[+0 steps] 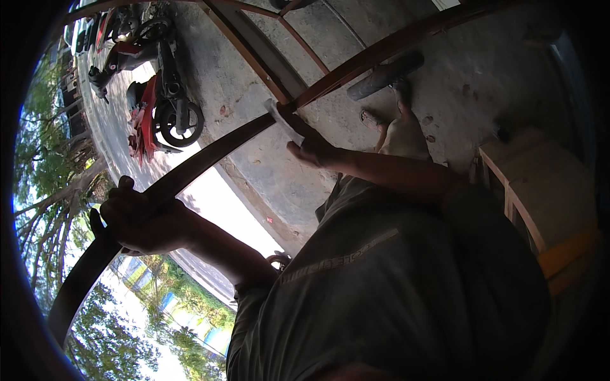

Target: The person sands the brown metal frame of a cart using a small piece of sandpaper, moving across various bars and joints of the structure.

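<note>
A long dark brown wooden bar runs across the view from lower left to upper right, part of a frame. Around its left stretch my left hand is closed, with the thumb up along the far side. My right hand presses a pale folded sheet, sandpaper by its look, against the bar near the joint with a crosspiece. The fingers of that hand are partly hidden behind the sheet and in shadow.
Beyond the frame, a red and black motorbike stands at the far left, with another behind it. A dark cylinder lies on the concrete floor near my feet. At right is a wooden piece of furniture.
</note>
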{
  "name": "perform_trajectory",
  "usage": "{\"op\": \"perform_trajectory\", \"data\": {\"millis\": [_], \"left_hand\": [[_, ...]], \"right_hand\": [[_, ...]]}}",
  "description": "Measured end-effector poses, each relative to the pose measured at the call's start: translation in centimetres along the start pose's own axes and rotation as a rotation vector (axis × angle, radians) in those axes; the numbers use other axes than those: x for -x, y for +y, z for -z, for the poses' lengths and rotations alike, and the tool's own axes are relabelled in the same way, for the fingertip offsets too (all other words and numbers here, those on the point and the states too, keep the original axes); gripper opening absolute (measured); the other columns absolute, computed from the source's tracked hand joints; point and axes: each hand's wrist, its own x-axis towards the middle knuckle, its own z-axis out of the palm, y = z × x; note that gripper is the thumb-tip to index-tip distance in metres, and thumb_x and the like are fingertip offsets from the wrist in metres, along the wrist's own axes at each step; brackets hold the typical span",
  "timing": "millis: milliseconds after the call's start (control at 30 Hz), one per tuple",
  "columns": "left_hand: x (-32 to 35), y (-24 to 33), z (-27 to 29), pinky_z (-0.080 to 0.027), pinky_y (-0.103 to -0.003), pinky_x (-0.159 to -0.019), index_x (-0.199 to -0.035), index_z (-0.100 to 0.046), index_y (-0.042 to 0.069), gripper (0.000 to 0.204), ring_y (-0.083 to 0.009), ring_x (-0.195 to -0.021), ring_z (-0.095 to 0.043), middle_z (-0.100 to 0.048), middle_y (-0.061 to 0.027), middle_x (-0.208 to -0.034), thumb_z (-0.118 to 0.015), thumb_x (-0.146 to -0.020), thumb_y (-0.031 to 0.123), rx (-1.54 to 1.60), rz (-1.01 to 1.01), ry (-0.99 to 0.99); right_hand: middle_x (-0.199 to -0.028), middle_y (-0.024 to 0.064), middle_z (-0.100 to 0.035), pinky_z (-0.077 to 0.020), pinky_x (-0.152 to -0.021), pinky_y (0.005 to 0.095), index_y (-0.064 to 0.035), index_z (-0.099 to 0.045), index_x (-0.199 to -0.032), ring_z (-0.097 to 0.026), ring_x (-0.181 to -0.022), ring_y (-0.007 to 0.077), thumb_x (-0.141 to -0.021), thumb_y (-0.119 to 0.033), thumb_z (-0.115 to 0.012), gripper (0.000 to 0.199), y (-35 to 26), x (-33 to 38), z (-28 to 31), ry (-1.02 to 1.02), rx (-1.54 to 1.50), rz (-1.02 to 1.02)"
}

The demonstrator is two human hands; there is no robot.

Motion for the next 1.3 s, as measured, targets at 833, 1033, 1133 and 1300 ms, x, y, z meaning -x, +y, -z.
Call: {"op": "perform_trajectory", "data": {"millis": [833, 1033, 1133, 1300], "left_hand": [[1.1, -0.8, -1.0, -0.053, -0.038, -0.073, -0.118, -0.052, -0.004, 0.063, -0.0197, -0.073, -0.058, -0.057, -0.012, -0.084, -0.036, -0.099, 0.054, 0.622, 0.111, -0.144], [0.2, 2.1, -1.7, -0.01, -0.06, -0.119, -0.154, -0.024, 0.002, 0.096, -0.0367, -0.146, -0.027, -0.036, -0.0289, -0.149, -0.018, -0.093, 0.077, 0.908, 0.316, -0.097], [-0.1, 1.6, -1.7, -0.011, -0.057, -0.12, -0.155, -0.024, 0.005, 0.088, -0.0344, -0.148, -0.025, -0.036, -0.0266, -0.151, -0.019, -0.096, 0.071, 0.994, 0.291, -0.129], [0.5, 2.1, -1.3, -0.021, -0.04, -0.119, -0.153, -0.028, 0.004, 0.075, -0.0264, -0.144, -0.031, -0.035, -0.0145, -0.156, -0.022, -0.101, 0.058, 1.162, 0.377, -0.056]], "right_hand": [[-0.16, 0.0228, -0.019, -0.0265, -0.12, 0.0426, -0.0112, -0.006, -0.158, -0.024, -0.147, 0.0399, -0.092, -0.003, -0.055, 0.083, -8.3, 0.3, -0.3, -0.097, 0.006, -0.008], [-0.144, 0.0259, -0.034, -0.0363, -0.108, 0.0436, -0.0021, -0.02, -0.148, -0.04, -0.13, 0.0419, -0.096, -0.016, -0.054, 0.064, -20.3, 1.0, -0.3, -0.106, 0.155, 0.186], [-0.099, 0.0163, -0.056, -0.0443, -0.085, 0.0391, 0.0047, -0.051, -0.115, -0.054, -0.092, 0.0266, -0.099, -0.029, -0.053, 0.037, -15.4, 1.0, -0.3, -0.037, 0.149, 0.157], [-0.091, 0.0146, -0.06, -0.0451, -0.081, 0.0396, 0.005, -0.052, -0.118, -0.056, -0.087, 0.0235, -0.099, -0.025, -0.049, 0.036, -15.8, 0.9, -0.2, -0.047, 0.194, 0.076]]}}
